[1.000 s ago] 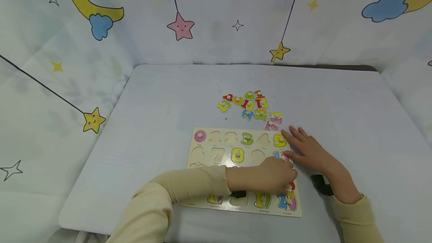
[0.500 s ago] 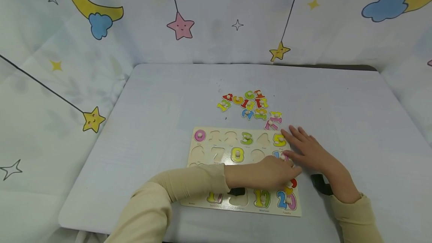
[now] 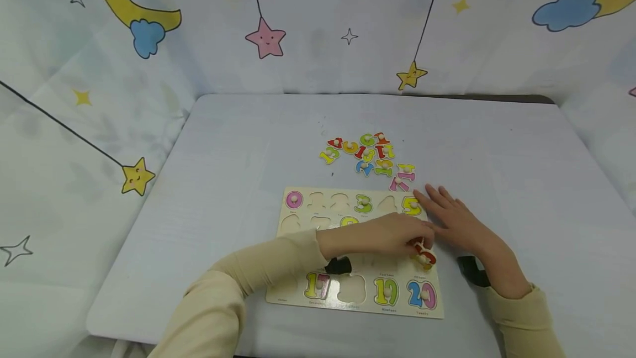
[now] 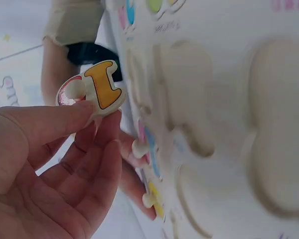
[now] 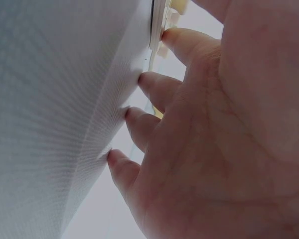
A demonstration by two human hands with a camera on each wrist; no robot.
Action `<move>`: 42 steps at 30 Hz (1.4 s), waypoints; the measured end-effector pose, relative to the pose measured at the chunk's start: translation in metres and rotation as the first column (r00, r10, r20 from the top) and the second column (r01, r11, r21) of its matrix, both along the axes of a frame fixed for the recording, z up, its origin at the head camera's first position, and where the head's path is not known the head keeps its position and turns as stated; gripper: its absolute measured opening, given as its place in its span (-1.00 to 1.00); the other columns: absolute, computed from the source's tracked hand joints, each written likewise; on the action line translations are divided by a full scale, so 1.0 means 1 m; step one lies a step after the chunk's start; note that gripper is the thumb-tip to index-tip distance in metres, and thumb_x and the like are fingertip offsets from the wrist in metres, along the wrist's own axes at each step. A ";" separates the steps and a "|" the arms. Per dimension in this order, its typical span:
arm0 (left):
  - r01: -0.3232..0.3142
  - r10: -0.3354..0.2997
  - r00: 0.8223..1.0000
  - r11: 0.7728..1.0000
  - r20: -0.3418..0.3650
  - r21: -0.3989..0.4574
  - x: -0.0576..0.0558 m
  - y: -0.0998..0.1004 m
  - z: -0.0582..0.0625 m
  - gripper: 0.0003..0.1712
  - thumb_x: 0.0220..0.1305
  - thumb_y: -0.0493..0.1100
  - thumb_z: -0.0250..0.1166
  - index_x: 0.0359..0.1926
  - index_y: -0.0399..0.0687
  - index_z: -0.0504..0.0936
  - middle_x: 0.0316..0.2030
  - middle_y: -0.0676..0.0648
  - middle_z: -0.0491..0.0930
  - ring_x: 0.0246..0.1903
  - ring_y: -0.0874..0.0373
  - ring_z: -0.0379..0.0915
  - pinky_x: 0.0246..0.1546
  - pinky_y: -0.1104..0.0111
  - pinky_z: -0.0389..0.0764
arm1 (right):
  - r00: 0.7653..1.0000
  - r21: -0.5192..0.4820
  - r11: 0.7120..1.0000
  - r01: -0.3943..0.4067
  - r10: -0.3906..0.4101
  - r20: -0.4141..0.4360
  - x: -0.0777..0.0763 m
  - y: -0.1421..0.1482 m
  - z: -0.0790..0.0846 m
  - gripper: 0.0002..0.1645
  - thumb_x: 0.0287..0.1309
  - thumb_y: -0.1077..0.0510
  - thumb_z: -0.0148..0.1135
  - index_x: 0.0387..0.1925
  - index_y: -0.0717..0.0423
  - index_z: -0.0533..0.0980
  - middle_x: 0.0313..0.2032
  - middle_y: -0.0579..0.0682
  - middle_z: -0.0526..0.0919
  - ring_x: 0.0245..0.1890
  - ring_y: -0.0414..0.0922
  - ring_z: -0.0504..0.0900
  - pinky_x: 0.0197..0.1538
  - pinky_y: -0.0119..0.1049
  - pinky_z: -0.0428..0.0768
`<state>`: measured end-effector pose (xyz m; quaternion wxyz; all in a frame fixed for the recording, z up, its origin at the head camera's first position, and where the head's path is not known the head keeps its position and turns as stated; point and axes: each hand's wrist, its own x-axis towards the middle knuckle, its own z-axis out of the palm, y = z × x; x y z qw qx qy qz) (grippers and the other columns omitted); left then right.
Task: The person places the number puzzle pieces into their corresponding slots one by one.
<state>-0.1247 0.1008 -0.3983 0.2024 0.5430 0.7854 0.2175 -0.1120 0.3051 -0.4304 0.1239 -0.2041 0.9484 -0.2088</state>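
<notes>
In the left wrist view, my left hand (image 4: 65, 164) pinches a two-digit number piece (image 4: 108, 87), an orange 1 beside a red digit, by its edge between thumb and fingers. It tilts above the wooden number puzzle board (image 3: 328, 305); in the head view, the left hand is over the board's right side. My right hand (image 3: 457, 225) lies with fingers spread at the board's right edge, near the yellow 5 (image 3: 411, 206). In the right wrist view, several of its fingertips (image 5: 120, 162) touch the white table. Part of the board is hidden under the left forearm.
Several loose number pieces (image 3: 365, 168) lie in a cluster beyond the board. Seated in it are a pink 0 (image 3: 294, 199), a green 3 (image 3: 364, 204), a 17 (image 3: 317, 285), a 19 (image 3: 386, 291) and a 20 (image 3: 422, 295). A printed cloth (image 3: 318, 65) hangs behind the table.
My left hand has moved away from the board's near edge, with the orange and red number piece now farther up the board and tilted. The right hand has stayed in place.
</notes>
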 end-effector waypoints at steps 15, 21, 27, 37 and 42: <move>-0.071 0.065 0.980 0.997 0.186 0.024 -0.013 0.003 -0.005 -0.87 0.20 -0.23 0.31 -0.21 -0.03 0.59 -0.41 0.19 0.52 -0.38 0.42 0.38 -0.30 0.67 0.33 | 1.000 0.020 1.000 0.007 -0.007 -0.010 0.000 -0.001 0.000 -0.11 0.19 -0.13 0.17 0.42 0.06 0.04 0.38 0.29 -0.07 0.35 0.28 -0.24 0.19 0.32 -0.18; -0.092 0.089 0.976 0.996 0.197 0.004 -0.012 0.006 -0.015 -0.86 0.21 -0.22 0.31 -0.20 -0.02 0.58 -0.40 0.18 0.51 -0.38 0.40 0.36 -0.31 0.67 0.33 | 1.000 0.030 0.999 0.014 -0.014 -0.011 0.000 -0.002 0.000 -0.11 0.19 -0.12 0.17 0.43 0.04 0.04 0.39 0.28 -0.07 0.36 0.26 -0.24 0.20 0.30 -0.18; -0.088 0.096 0.991 0.993 0.091 -0.084 -0.004 0.007 -0.018 -0.79 0.16 -0.13 0.36 -0.16 0.09 0.57 -0.43 0.20 0.45 -0.41 0.41 0.31 -0.37 0.63 0.28 | 1.000 0.019 1.000 0.016 -0.016 0.005 0.000 -0.001 0.001 -0.10 0.19 -0.11 0.18 0.43 0.03 0.02 0.39 0.27 -0.09 0.36 0.25 -0.25 0.21 0.29 -0.20; -0.073 0.031 0.973 0.981 -0.227 -0.179 0.016 0.005 -0.012 -0.64 0.21 -0.02 0.30 0.04 0.21 0.54 -0.28 0.24 0.44 -0.31 0.38 0.33 -0.36 0.57 0.32 | 1.000 0.009 1.000 0.027 -0.027 0.007 0.000 -0.002 0.000 -0.08 0.18 -0.20 0.14 0.43 0.04 0.02 0.39 0.27 -0.09 0.36 0.25 -0.26 0.21 0.29 -0.22; 0.049 -0.167 0.905 0.955 -0.390 -0.294 0.028 0.008 -0.010 -0.54 0.23 0.06 0.25 0.16 0.33 0.47 -0.07 0.17 0.42 -0.17 0.31 0.32 -0.22 0.55 0.37 | 1.000 0.000 1.000 0.025 -0.025 -0.003 0.000 -0.001 0.000 -0.09 0.19 -0.19 0.14 0.43 0.04 0.03 0.39 0.27 -0.08 0.36 0.26 -0.24 0.21 0.30 -0.20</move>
